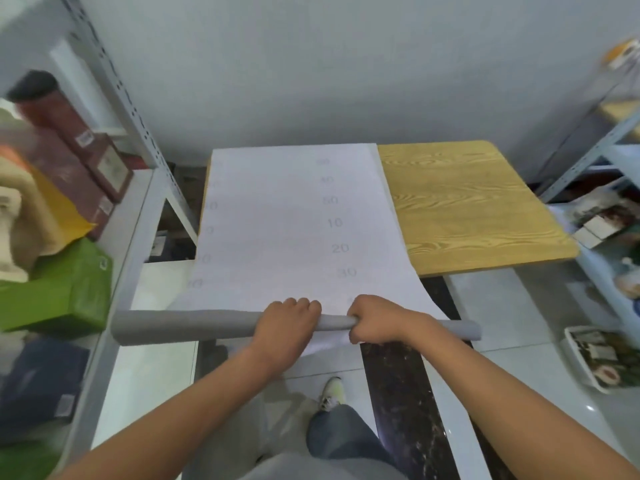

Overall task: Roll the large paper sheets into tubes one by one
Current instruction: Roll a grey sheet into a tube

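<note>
A large white paper sheet [294, 223] with faint printed numbers lies along the left part of a wooden table [464, 209] and hangs over its near edge. Its near end is wound into a grey tube [194, 326] held in the air crosswise in front of the table. My left hand [287, 322] grips the tube near its middle, fingers curled over the top. My right hand [375, 320] grips it just to the right, a short gap between the two hands. The tube's right end [464, 330] sticks out past my right wrist.
A metal shelf rack [138, 188] on the left carries a green box [62, 292], maroon boxes [83, 154] and bags. Another rack [602, 157] stands at the right with printed sheets; a tray [575, 355] lies on the tiled floor. My shoe [332, 393] is below.
</note>
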